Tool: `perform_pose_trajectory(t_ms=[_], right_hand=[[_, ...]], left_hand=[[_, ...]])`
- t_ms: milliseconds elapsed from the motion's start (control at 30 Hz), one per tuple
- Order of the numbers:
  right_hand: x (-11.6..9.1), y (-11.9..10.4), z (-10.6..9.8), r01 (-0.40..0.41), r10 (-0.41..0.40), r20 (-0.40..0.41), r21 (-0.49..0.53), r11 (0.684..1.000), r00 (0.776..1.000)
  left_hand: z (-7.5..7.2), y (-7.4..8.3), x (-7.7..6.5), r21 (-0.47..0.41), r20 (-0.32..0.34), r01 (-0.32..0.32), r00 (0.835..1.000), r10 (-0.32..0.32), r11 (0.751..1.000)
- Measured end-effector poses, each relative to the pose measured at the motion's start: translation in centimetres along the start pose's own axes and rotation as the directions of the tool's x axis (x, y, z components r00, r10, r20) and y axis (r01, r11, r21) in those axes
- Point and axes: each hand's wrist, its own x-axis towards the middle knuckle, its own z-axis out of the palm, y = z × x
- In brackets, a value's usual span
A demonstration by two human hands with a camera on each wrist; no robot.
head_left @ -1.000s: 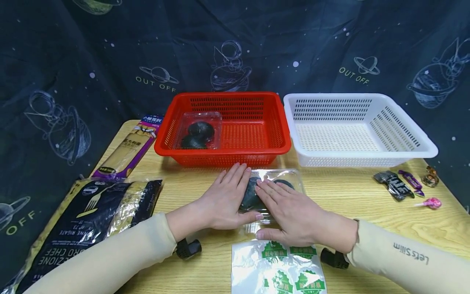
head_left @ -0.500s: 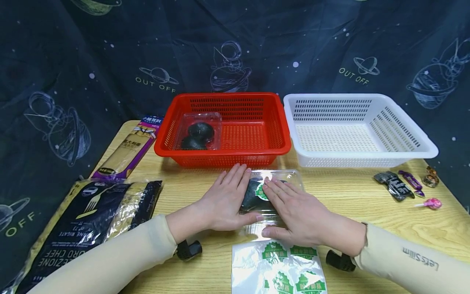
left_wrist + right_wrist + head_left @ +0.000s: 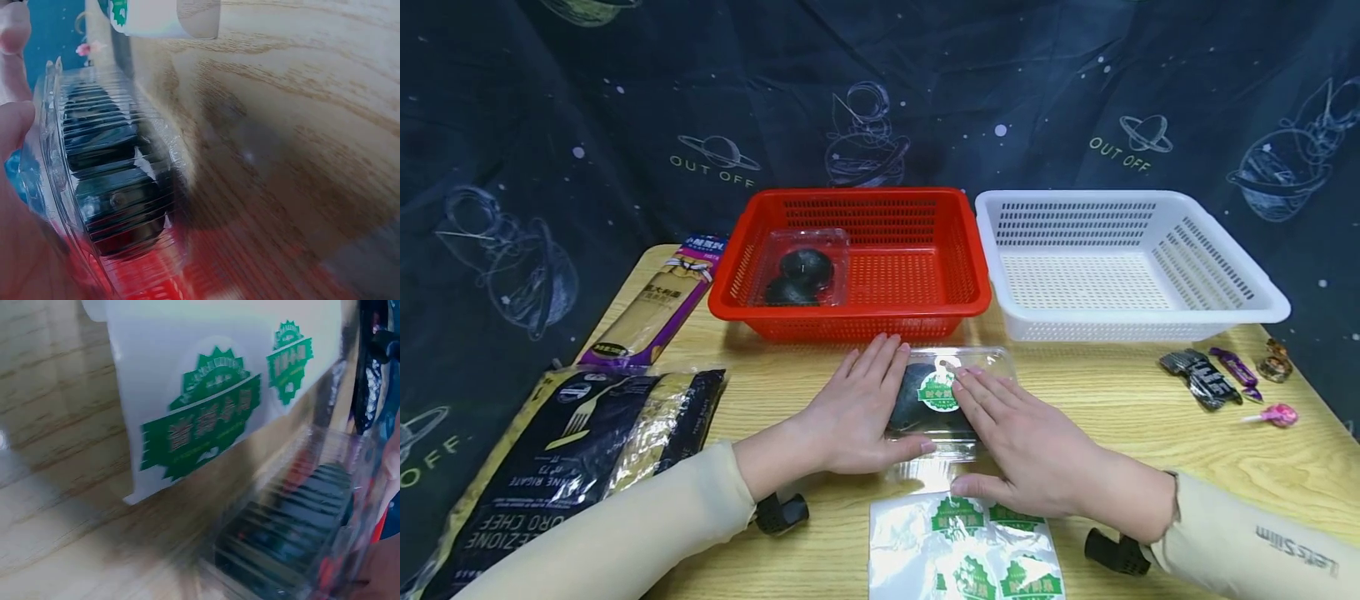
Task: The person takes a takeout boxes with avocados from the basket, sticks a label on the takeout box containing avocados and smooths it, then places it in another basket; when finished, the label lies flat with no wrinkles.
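sticker (image 3: 937, 393) on the clear box (image 3: 995, 359) wants light, even pressure outward; left hand (image 3: 856, 417) and right hand (image 3: 1030, 440) rest straight-fingered, gripping nothing.

White basket (image 3: 1142, 317), pink lollipop (image 3: 1281, 415) near wrapped candies (image 3: 1204, 381), black pasta bag (image 3: 580, 450)

The bench (image 3: 1105, 400) is topped in pale wood grain; behind it and along both its sides, dark cloth (image 3: 970, 92) is hung, printed with planets (image 3: 720, 152) and astronauts (image 3: 867, 142).
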Motion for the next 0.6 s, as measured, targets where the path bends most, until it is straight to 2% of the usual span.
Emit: perform_pose_trajectory(t_ms=[300,600], right_hand=[[1.5,-1.0,-0.1,0.117,-0.124,0.04,0.135,0.984,0.992],[0.9,0.1,-0.3,0.166,-0.17,0.023,0.112,0.98,0.985]], left_hand=[[0.1,-0.2,-0.2,-0.017,0.019,-0.008,1.0,0.009,1.0],[0.0,-0.1,-0.1,-0.025,-0.002,-0.029,1.0,0.029,0.999]])
